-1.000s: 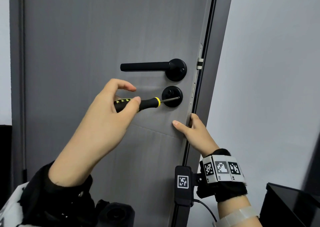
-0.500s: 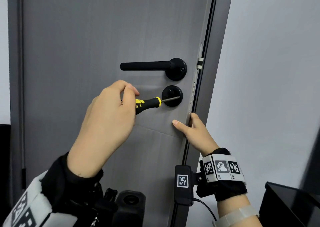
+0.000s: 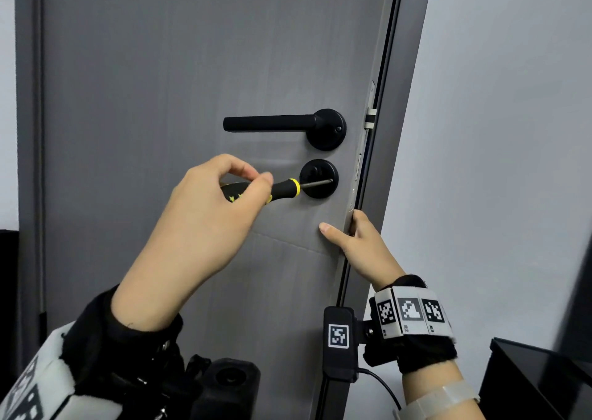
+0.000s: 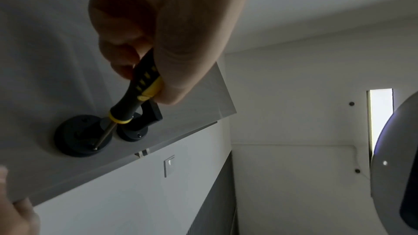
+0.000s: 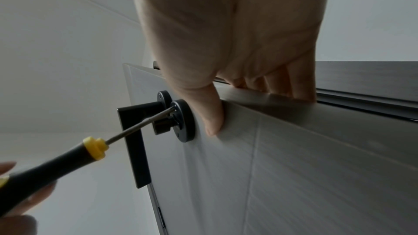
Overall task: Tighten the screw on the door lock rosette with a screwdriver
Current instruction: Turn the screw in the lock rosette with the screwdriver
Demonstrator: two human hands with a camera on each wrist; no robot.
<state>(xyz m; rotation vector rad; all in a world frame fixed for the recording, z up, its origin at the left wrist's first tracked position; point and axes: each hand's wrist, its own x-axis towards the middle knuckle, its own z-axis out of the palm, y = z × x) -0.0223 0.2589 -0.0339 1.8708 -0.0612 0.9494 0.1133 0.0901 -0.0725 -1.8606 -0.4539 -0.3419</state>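
A round black lock rosette (image 3: 323, 192) (image 4: 74, 142) (image 5: 186, 124) sits on the grey door (image 3: 192, 83) below the lever. My left hand (image 3: 205, 214) (image 4: 158, 29) grips the black-and-yellow screwdriver (image 3: 283, 190) (image 4: 133, 99) (image 5: 56, 160) by its handle, thumb and fingers curled round it. The metal shaft runs level to the right, its tip set on the screw at the rosette's right rim. My right hand (image 3: 358, 243) (image 5: 237, 51) holds the door's edge just below the rosette, thumb on the face, fingers wrapped behind.
A black lever handle (image 3: 272, 124) (image 5: 133, 140) juts left from its own rosette above the lock. The door frame (image 3: 378, 195) and a pale wall (image 3: 496, 163) stand to the right. A dark cabinet corner (image 3: 538, 378) sits at lower right.
My left hand has turned on the screwdriver handle, rolling over it and back, fingers re-gripping. The tip stayed on the screw. My right hand has not moved on the door edge.
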